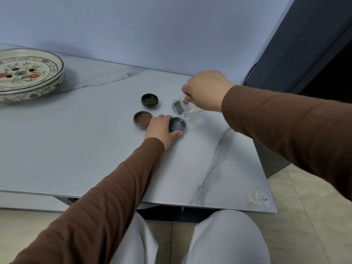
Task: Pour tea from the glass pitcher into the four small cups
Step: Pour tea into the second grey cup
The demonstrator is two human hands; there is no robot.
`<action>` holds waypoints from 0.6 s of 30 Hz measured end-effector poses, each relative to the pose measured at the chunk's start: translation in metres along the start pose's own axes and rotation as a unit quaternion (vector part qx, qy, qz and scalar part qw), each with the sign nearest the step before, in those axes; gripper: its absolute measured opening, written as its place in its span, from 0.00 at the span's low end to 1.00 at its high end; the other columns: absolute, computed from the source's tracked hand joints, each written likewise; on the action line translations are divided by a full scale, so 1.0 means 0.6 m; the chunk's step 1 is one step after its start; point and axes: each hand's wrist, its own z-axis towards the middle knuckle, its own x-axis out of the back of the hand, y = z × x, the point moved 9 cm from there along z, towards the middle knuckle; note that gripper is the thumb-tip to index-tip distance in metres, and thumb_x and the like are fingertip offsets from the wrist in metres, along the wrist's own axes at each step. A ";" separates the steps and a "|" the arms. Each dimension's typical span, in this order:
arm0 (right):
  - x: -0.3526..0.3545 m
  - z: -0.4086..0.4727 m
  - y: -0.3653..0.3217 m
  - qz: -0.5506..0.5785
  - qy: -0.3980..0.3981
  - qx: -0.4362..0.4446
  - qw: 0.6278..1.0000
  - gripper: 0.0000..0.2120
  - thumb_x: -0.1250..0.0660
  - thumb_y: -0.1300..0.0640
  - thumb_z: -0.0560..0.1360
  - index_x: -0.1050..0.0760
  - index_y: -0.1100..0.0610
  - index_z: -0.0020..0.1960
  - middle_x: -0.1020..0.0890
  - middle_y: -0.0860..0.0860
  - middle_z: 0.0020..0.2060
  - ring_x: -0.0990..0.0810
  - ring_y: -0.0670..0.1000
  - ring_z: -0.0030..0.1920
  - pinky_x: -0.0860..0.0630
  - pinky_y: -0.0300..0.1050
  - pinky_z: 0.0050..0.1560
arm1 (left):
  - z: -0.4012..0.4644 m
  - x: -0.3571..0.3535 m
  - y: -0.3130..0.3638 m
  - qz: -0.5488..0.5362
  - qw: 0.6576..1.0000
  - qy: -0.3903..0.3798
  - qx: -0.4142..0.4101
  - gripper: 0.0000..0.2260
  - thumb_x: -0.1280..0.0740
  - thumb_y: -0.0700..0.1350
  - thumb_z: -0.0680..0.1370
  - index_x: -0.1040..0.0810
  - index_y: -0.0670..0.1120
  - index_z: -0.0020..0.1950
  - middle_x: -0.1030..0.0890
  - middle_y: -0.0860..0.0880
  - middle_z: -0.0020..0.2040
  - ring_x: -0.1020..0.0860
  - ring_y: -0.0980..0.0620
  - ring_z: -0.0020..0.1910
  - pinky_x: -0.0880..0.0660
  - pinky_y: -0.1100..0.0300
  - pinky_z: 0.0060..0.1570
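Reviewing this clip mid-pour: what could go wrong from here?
1. The glass pitcher is tipped steeply over the dark blue cup, which already looks fairly full; it may overflow onto the marble table.
2. The left hand wraps that cup, so spilled tea could wet its fingers.
3. The right hand hides most of a fourth cup, which could get knocked.

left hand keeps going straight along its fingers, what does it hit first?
It is already on it: the left hand cups the dark cup being filled. Beyond that, likely the tilted glass pitcher, though depth is unclear.

A floral ceramic tray (41, 88) sits on the marble table (76, 149).
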 end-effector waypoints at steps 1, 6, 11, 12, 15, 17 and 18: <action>0.002 0.001 0.000 -0.001 0.001 0.001 1.000 0.13 0.44 0.50 0.82 0.24 0.54 0.49 0.25 0.50 0.38 0.29 0.57 0.41 0.47 0.42 0.29 | 0.000 0.000 0.000 0.000 1.000 0.000 0.000 0.25 0.30 0.58 0.71 0.26 0.46 0.64 0.23 0.45 0.57 0.28 0.42 0.58 0.31 0.52 0.57; 0.008 0.001 -0.007 -0.011 0.009 0.017 1.000 0.11 0.44 0.50 0.83 0.31 0.53 0.44 0.25 0.50 0.39 0.30 0.57 0.41 0.48 0.42 0.29 | 0.001 0.001 0.000 0.002 1.000 0.000 -0.001 0.25 0.30 0.58 0.71 0.25 0.46 0.64 0.23 0.45 0.58 0.28 0.42 0.58 0.32 0.53 0.56; 0.016 -0.001 -0.013 -0.017 0.015 0.023 0.999 0.10 0.43 0.51 0.82 0.33 0.52 0.43 0.28 0.49 0.39 0.31 0.56 0.41 0.48 0.42 0.28 | 0.002 0.001 0.000 0.006 1.000 -0.002 0.000 0.24 0.30 0.58 0.71 0.25 0.47 0.63 0.23 0.45 0.58 0.28 0.42 0.58 0.32 0.53 0.55; 0.017 -0.001 -0.014 -0.016 0.017 0.025 0.999 0.10 0.43 0.51 0.82 0.33 0.53 0.43 0.29 0.49 0.39 0.31 0.56 0.41 0.48 0.42 0.28 | 0.003 0.001 0.000 0.007 1.000 -0.003 0.001 0.24 0.30 0.58 0.71 0.25 0.47 0.62 0.23 0.45 0.58 0.28 0.43 0.58 0.32 0.53 0.54; 0.020 -0.002 -0.016 -0.019 0.022 0.031 0.999 0.10 0.43 0.51 0.82 0.33 0.53 0.43 0.29 0.49 0.39 0.31 0.56 0.41 0.48 0.42 0.28 | 0.003 0.001 0.001 0.008 1.000 -0.007 0.003 0.25 0.29 0.58 0.71 0.25 0.46 0.62 0.23 0.45 0.58 0.28 0.43 0.58 0.33 0.54 0.53; 0.022 -0.002 -0.017 -0.020 0.022 0.030 0.999 0.10 0.43 0.52 0.82 0.33 0.53 0.43 0.29 0.49 0.38 0.31 0.56 0.41 0.48 0.42 0.28 | 0.004 0.001 0.002 0.013 1.000 -0.010 0.004 0.25 0.29 0.58 0.71 0.25 0.46 0.63 0.23 0.45 0.58 0.28 0.43 0.59 0.33 0.54 0.54; 0.023 -0.001 -0.018 -0.022 0.021 0.030 0.999 0.10 0.43 0.52 0.82 0.33 0.53 0.43 0.29 0.49 0.38 0.31 0.55 0.41 0.48 0.42 0.28 | 0.004 0.001 0.002 0.015 1.000 -0.011 0.005 0.25 0.29 0.58 0.71 0.25 0.46 0.63 0.23 0.45 0.58 0.28 0.43 0.59 0.32 0.54 0.54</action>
